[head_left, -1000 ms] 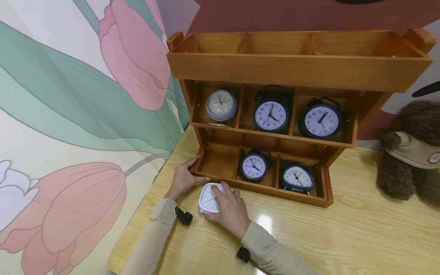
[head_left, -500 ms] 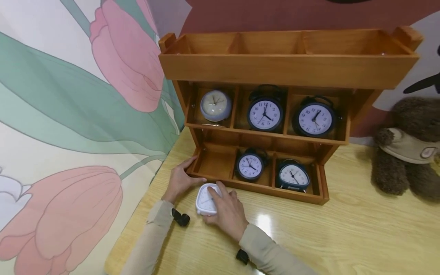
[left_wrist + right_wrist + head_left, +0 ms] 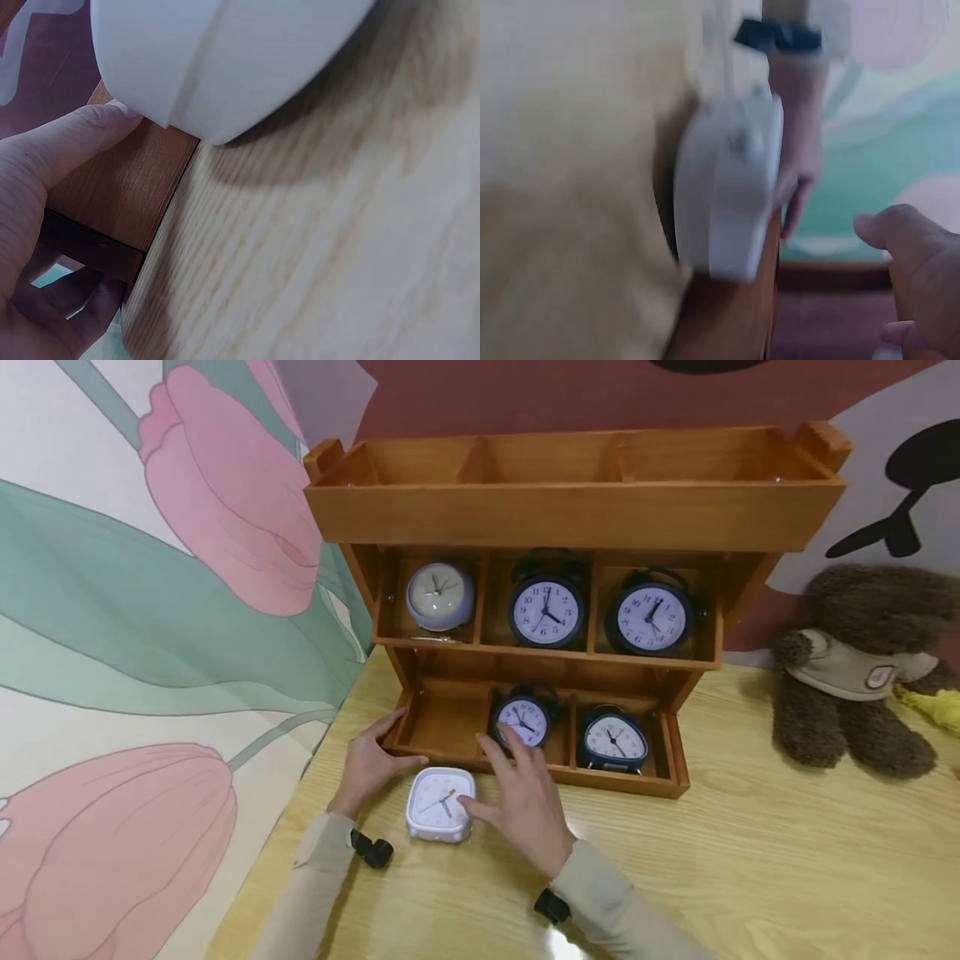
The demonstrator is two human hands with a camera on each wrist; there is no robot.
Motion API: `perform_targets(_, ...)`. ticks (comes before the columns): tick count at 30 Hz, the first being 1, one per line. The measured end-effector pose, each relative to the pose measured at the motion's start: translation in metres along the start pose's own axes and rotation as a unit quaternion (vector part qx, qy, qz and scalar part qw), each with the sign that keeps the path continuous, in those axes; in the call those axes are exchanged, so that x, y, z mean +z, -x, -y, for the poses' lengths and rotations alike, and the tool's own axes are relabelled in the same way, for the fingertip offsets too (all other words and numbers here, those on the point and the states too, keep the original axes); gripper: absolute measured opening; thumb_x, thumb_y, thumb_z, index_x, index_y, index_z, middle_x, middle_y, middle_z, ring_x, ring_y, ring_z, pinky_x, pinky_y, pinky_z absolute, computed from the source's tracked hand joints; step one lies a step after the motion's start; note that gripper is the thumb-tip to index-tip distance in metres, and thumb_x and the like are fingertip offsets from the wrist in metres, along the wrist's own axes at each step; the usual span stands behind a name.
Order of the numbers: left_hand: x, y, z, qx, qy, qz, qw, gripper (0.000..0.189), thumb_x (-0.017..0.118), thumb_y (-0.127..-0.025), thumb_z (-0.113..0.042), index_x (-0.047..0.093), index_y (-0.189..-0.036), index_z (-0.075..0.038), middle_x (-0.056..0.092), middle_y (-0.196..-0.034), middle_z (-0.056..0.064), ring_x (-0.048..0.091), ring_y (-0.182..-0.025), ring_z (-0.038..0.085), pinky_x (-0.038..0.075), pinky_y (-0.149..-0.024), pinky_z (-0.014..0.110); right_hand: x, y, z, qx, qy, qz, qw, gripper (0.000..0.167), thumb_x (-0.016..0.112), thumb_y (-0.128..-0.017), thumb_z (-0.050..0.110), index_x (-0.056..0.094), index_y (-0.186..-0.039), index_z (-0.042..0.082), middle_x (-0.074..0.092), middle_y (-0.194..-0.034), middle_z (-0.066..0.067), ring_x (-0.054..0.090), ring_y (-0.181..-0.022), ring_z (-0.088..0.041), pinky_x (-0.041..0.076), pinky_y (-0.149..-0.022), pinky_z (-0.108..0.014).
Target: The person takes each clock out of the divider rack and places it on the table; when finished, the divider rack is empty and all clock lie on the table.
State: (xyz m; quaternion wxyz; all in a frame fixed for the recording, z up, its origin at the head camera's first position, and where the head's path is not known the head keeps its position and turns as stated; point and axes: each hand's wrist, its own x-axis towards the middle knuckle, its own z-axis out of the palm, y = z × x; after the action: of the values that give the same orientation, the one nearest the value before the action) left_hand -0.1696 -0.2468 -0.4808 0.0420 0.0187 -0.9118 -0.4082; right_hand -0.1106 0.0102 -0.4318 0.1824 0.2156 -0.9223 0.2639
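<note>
A white square alarm clock [image 3: 433, 802] lies face up on the table, in front of the lower left compartment of a wooden display rack [image 3: 555, 518]. My left hand [image 3: 367, 768] grips the rack's lower left front corner, thumb along the front board and fingers round the side. Close to that thumb, the clock's white body [image 3: 225, 60] fills the top of the left wrist view. My right hand [image 3: 528, 802] hovers right of the clock with fingers spread, holding nothing. In the blurred right wrist view, the same clock [image 3: 727, 195] stands apart from the right thumb [image 3: 900, 225].
The rack's middle tier holds a round pale clock [image 3: 439, 596] and two dark twin-style clocks. Below are a dark round clock [image 3: 522, 720] and a dark green rounded-triangle clock [image 3: 613, 742]. A brown plush bear [image 3: 847, 668] sits at the right. A flowered wall borders the left.
My right hand has let go of the white clock and lifted up and to the right. The left hand stays on the rack corner. The head view has shifted somewhat to the right.
</note>
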Motion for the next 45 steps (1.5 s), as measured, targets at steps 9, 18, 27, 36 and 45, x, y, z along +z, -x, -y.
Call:
perform_targets(9, -0.003, 0.004, 0.004, -0.019, -0.002, 0.004, 0.9998, 0.092, 0.093, -0.06, -0.037, 0.052, -0.141, -0.025, 0.048, -0.147, 0.013, 0.046, -0.134, 0.035, 0.038, -0.11, 0.048, -0.003, -0.025, -0.04, 0.077, -0.004, -0.022, 0.9968, 0.08, 0.088, -0.068, 0.035, 0.053, -0.135, 0.009, 0.048, -0.139, -0.022, 0.062, -0.093, -0.043, 0.054, -0.077, -0.055)
perform_targets(18, 0.003, 0.005, 0.004, -0.014, -0.004, 0.011, 0.9998, 0.092, 0.093, -0.06, -0.038, 0.052, -0.141, -0.023, 0.048, -0.146, 0.014, 0.046, -0.134, 0.035, 0.038, -0.11, 0.048, 0.014, -0.031, -0.057, 0.145, -0.057, 0.021, 0.9876, 0.086, 0.089, -0.068, 0.025, 0.045, -0.141, 0.009, 0.045, -0.14, -0.026, 0.064, -0.09, -0.045, 0.056, -0.071, -0.054)
perform_targets(27, 0.0, 0.005, 0.004, -0.011, -0.016, -0.004, 0.9998, 0.091, 0.093, -0.059, -0.036, 0.053, -0.14, -0.025, 0.05, -0.145, 0.014, 0.049, -0.131, 0.036, 0.04, -0.109, 0.048, 0.023, -0.039, -0.06, 0.173, -0.073, 0.029, 0.9819, 0.092, 0.091, -0.064, 0.03, 0.044, -0.14, 0.012, 0.046, -0.139, -0.024, 0.061, -0.101, -0.049, 0.052, -0.083, -0.059)
perform_targets(36, -0.003, 0.003, 0.004, -0.019, -0.007, 0.004, 0.9998, 0.091, 0.093, -0.06, -0.035, 0.052, -0.141, -0.023, 0.047, -0.147, 0.015, 0.047, -0.132, 0.037, 0.039, -0.109, 0.049, 0.029, -0.043, -0.065, 0.175, -0.105, 0.026, 0.9786, 0.091, 0.092, -0.063, 0.024, 0.046, -0.14, 0.011, 0.05, -0.136, -0.018, 0.06, -0.109, -0.043, 0.052, -0.088, -0.055)
perform_targets(45, 0.0, -0.001, 0.003, -0.016, -0.012, 0.008, 0.9998, 0.092, 0.093, -0.06, -0.037, 0.052, -0.141, -0.024, 0.048, -0.146, 0.015, 0.048, -0.132, 0.037, 0.039, -0.109, 0.049, 0.025, -0.044, -0.068, 0.153, -0.099, 0.006, 0.9832, 0.091, 0.091, -0.062, 0.025, 0.047, -0.14, 0.01, 0.052, -0.135, -0.016, 0.06, -0.11, -0.039, 0.053, -0.089, -0.052)
